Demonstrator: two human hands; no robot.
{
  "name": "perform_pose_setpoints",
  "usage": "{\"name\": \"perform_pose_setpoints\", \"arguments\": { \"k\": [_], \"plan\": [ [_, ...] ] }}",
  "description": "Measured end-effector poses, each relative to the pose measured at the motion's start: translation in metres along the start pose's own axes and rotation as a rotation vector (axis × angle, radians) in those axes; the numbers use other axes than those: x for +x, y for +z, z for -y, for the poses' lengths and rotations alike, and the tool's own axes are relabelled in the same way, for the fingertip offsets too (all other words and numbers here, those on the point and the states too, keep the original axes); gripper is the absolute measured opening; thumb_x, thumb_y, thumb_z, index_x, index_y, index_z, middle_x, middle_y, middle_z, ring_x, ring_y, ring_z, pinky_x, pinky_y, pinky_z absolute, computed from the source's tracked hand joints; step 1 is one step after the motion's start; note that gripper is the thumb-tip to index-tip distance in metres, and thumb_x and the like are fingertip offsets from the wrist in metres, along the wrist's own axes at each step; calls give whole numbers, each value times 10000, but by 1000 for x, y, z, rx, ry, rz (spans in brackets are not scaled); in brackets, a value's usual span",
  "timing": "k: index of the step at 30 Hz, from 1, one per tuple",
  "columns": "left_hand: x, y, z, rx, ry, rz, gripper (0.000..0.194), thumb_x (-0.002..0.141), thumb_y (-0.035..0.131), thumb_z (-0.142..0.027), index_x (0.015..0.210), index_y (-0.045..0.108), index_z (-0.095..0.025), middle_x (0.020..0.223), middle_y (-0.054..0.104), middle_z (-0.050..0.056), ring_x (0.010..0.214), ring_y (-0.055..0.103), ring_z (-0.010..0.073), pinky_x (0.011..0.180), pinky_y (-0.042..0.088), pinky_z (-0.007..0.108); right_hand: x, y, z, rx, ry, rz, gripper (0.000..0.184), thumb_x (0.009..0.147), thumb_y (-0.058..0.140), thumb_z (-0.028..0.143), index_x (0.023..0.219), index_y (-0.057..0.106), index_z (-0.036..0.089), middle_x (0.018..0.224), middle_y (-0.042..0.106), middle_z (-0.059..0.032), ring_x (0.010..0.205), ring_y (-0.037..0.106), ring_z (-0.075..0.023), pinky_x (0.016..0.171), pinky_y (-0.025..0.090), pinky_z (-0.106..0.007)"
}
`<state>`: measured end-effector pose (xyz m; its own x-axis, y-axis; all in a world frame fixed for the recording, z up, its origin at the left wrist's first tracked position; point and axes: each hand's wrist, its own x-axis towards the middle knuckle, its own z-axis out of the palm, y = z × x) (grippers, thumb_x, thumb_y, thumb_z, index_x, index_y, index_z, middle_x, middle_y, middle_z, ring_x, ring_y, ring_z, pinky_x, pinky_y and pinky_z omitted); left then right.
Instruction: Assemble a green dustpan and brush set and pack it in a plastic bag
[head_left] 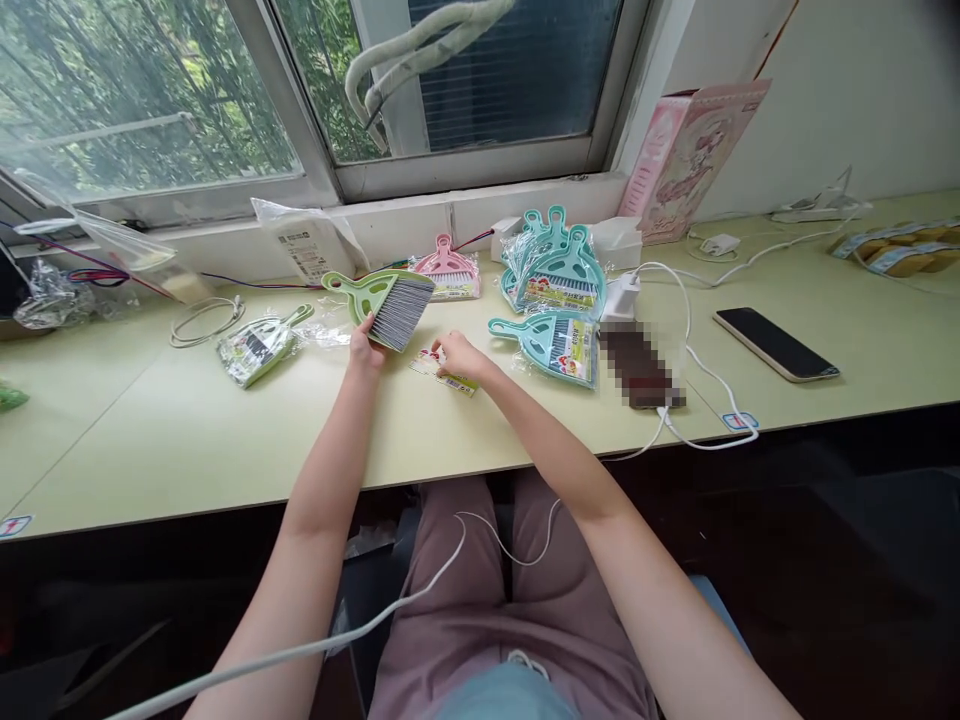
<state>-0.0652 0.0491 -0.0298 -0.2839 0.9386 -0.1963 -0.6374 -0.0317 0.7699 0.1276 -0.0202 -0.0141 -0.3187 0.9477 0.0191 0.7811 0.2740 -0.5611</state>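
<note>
1. Card (460, 384) lies on the table (420, 440); right hand (459, 356) curls fingers upon it, whether pinching cannot be told.
2. Left of card, left hand (365, 347) grips tilted green dustpan (366, 296) with brush (405, 312).

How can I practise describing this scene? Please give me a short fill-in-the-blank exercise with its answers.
1. The left hand holds a dustpan-and-brush set whose dustpan is ____.
2. The hand at the printed card is the person's ____ one.
3. In the picture, the wrapped pink set lies to the ____ of the stacked turquoise sets.
4. The tall box by the wall is mainly ____.

Missing words: green; right; left; pink.
</note>
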Motion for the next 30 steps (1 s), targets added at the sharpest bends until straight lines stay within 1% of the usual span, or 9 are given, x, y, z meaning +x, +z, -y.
{"name": "perform_pose_setpoints", "arguments": {
  "k": [2, 7, 8, 11, 14, 18, 23, 26, 30],
  "plan": [
    [0, 0, 1, 26, 4, -2, 214, 901, 618, -208, 1105, 676, -182, 915, 754, 54, 853, 721, 170, 839, 589, 304, -1, -3, 1, 1, -25, 56, 535, 684, 831, 127, 1189, 654, 126, 1124, 630, -118, 1142, 571, -239, 963, 458, -296],
    [-1, 0, 3, 62, 0, 28, 195, 886, 642, -244, 1064, 687, -179, 892, 753, 56, 842, 720, 191, 823, 597, 323, -4, -8, 2, 70, -25, 72, 831, 695, 815, 138, 1443, 456, 179, 1098, 695, -63, 1047, 638, -218, 889, 483, -295],
    [-1, 0, 4, 65, -6, 32, 185, 892, 631, -242, 1055, 689, -177, 880, 752, 55, 835, 720, 192, 822, 598, 325, -4, -9, 2, 67, -34, 76, 789, 704, 813, 167, 1422, 487, 196, 1096, 704, -51, 1033, 647, -216, 869, 484, -289],
    [-1, 1, 5, 55, -16, 43, 169, 906, 596, -216, 1039, 692, -176, 859, 752, 48, 820, 720, 180, 836, 596, 316, -6, -10, 4, 6, -32, 70, 462, 754, 783, 262, 1201, 677, 216, 1091, 729, -43, 1019, 659, -223, 821, 478, -282],
    [-2, 3, 7, 58, -11, 60, 170, 898, 611, -217, 1036, 696, -165, 843, 752, 50, 829, 724, 180, 869, 588, 306, -8, -10, 7, -25, -30, -13, 248, 833, 693, 278, 1073, 739, 233, 1078, 745, -36, 1010, 659, -225, 794, 462, -288],
    [-9, 7, 9, 134, -56, 109, 228, 873, 651, -281, 1040, 693, -133, 846, 756, 77, 887, 733, 227, 922, 580, 350, -8, -7, 12, -15, -149, -106, 242, 943, 548, 289, 1087, 740, 258, 1093, 743, -27, 1008, 635, -212, 848, 420, -308],
    [-19, 7, 7, 270, -134, 246, 282, 838, 667, -325, 1037, 681, -127, 864, 760, 98, 916, 731, 295, 930, 576, 438, -11, -5, 13, -150, -206, -300, 381, 991, 382, 148, 1106, 731, 248, 1138, 702, -89, 1113, 523, -255, 977, 305, -409],
    [-21, 7, 9, 357, -176, 327, 298, 783, 717, -339, 1003, 686, -140, 825, 756, 93, 899, 724, 337, 903, 575, 492, -13, -8, 11, -175, -243, -369, 380, 1001, 362, 157, 1117, 712, 247, 1134, 688, -96, 1140, 472, -274, 1042, 224, -447],
    [-21, 10, 16, 403, -187, 360, 270, 735, 763, -329, 917, 679, -148, 749, 736, 74, 829, 724, 311, 894, 568, 472, -12, -11, 6, -128, -241, -370, 284, 995, 425, 205, 1097, 688, 234, 1131, 698, -93, 1143, 466, -298, 1063, 194, -466]
  ]
}}
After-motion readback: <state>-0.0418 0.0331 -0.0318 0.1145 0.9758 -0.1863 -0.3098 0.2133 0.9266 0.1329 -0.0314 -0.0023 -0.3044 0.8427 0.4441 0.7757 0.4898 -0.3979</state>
